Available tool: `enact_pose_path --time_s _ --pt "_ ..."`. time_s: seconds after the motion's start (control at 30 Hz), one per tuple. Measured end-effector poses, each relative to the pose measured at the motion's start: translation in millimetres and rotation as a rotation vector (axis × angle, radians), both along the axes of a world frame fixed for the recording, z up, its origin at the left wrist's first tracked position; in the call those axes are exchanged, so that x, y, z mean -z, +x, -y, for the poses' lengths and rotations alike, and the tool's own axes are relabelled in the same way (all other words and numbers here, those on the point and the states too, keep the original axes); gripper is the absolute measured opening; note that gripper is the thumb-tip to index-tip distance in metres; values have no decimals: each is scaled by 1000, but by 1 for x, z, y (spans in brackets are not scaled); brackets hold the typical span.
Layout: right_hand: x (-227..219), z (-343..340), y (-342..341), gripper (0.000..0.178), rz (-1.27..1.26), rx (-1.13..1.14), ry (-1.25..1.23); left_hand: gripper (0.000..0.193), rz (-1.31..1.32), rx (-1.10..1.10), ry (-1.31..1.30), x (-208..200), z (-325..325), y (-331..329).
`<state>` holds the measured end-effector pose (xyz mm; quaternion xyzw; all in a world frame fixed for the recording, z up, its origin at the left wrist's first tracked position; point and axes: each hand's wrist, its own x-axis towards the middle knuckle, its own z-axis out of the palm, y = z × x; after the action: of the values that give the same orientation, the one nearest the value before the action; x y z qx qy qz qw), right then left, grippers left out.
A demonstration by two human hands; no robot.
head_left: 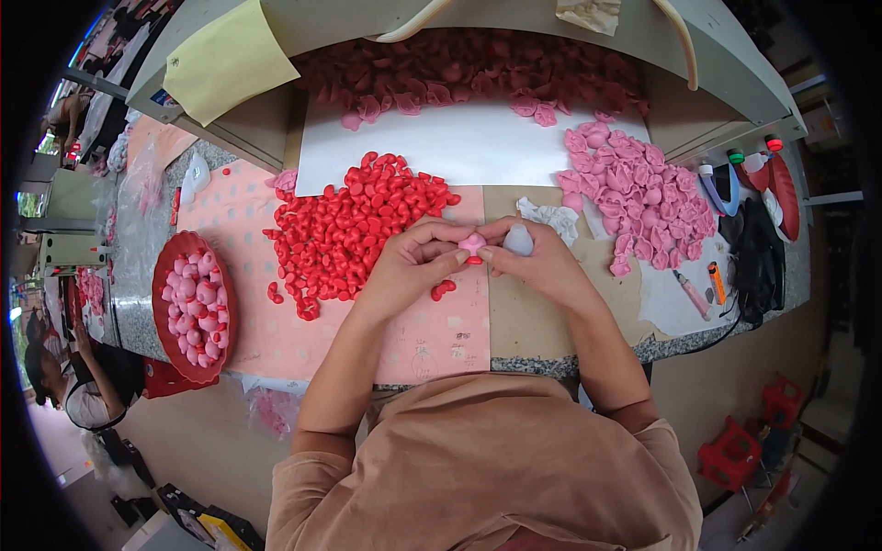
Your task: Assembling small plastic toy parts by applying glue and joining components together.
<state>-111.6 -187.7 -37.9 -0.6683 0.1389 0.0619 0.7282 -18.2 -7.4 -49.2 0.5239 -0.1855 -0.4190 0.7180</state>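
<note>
Over the seam between the pink sheet and brown paper, my two hands meet at a small pink moulded piece (472, 242) with a red piece (474, 260) against its lower side. My left hand (413, 264) is closed, its thumb and fingers pinching the pink piece from the left. From the other side my right hand (546, 266) touches it with thumb and fingertip. A small translucent bottle (518, 241) is also gripped in the right hand; its contents cannot be made out. Many loose red pieces (349, 230) lie heaped beside my left hand.
Pink shell-like pieces (643, 197) are piled at the right, with more inside the grey hood (735, 83). A red bowl (230, 335) of joined pink-and-red pieces stands left. Crumpled tissue (549, 219), an orange cutter (717, 283) and a capped tube (691, 292) lie right.
</note>
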Motion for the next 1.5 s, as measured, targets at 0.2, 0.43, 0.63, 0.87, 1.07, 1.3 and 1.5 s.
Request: enact_pose_path --time_s 0.2,0.43,0.63,0.87,1.07,1.3,1.5 --pt "-1 0 0 25 -6 9 26 22 3 -2 1 -2 0 0" --pt "0 1 1 25 -11 -10 3 22 20 -3 19 -1 0 0" --pt "3 1 0 25 5 -6 6 22 16 6 17 0 -1 1" --pt "-7 -1 1 24 -20 -5 13 22 14 2 19 0 -1 0" --pt "-3 0 0 25 -21 -1 -7 22 7 -6 9 -2 0 0" --pt "-4 0 0 25 -17 -6 1 22 11 0 16 -1 -1 0" --pt "-3 -3 1 26 46 24 39 23 -27 -18 -2 0 0 2"
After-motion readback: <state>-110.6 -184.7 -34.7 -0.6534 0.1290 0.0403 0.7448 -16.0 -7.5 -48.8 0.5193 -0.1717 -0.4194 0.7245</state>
